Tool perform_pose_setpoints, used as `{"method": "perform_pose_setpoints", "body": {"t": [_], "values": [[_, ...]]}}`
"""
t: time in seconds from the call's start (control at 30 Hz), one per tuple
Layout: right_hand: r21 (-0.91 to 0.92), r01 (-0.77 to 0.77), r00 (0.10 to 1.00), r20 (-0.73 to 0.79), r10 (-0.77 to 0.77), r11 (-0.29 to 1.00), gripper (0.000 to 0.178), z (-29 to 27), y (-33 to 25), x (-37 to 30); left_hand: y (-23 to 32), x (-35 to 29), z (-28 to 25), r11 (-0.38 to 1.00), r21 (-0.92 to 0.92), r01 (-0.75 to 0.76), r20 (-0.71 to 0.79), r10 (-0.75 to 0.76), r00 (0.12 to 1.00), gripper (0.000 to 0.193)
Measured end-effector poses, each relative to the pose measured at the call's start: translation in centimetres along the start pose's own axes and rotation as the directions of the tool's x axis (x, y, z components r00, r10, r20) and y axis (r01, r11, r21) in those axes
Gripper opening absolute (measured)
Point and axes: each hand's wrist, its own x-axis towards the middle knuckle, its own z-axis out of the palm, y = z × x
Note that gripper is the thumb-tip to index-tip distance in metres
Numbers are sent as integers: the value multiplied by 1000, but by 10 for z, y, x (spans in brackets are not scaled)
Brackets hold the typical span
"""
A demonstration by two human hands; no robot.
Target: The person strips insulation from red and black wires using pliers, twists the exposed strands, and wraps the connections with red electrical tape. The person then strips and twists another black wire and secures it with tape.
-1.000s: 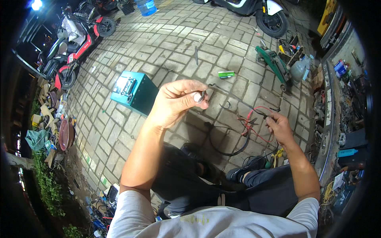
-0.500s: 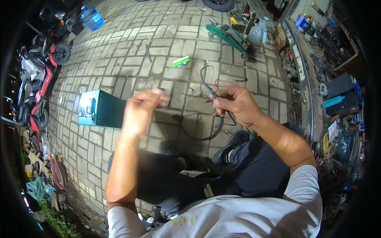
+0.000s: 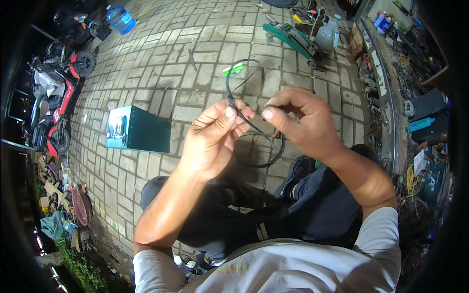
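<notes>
- Black cable point(image 3: 228, 87): held up above the paving point(image 3: 190, 88), lower end looping beneath the hands.
- Left hand point(image 3: 215, 129): pinching it between thumb and fingertips.
- Right hand point(image 3: 304, 119): curled just beside; cannot tell whether gripping anything.
- Possible trouble: springing loose, from stiff curl and light pinch.
- Versus half a second ago: pinched by left, not right.

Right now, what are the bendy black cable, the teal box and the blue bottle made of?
The black cable in the left hand: probably rubber or plastic outside, dark and bending smoothly. The teal box: perhaps painted metal, flat-sided with crisp edges, but plastic is possible. The blue bottle: likely plastic, see-through and shiny.
</notes>
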Motion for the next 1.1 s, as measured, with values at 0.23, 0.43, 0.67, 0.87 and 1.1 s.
{"method": "perform_pose_setpoints", "body": {"t": [0.23,0.43,0.67,0.87,1.1], "values": [[60,-133,990,63,129,989,16,8,-19,11,1,-2,-8,998,3,58,171,-58,984,26],[552,-368,924,309,226,748,23,7,0,25,8,-2,-13,940,-174,293,260,-243,934,28],[453,-210,978,98,185,867,20,10,23,31,6,0,-3,981,164,105,12,-108,994,21],[422,-185,982,119,148,888,21,13,15,31,4,3,-2,903,430,-12,-120,70,990,10],[365,-159,986,100,132,917,21,21,11,23,1,2,3,704,705,-81,-147,257,955,19]]}}
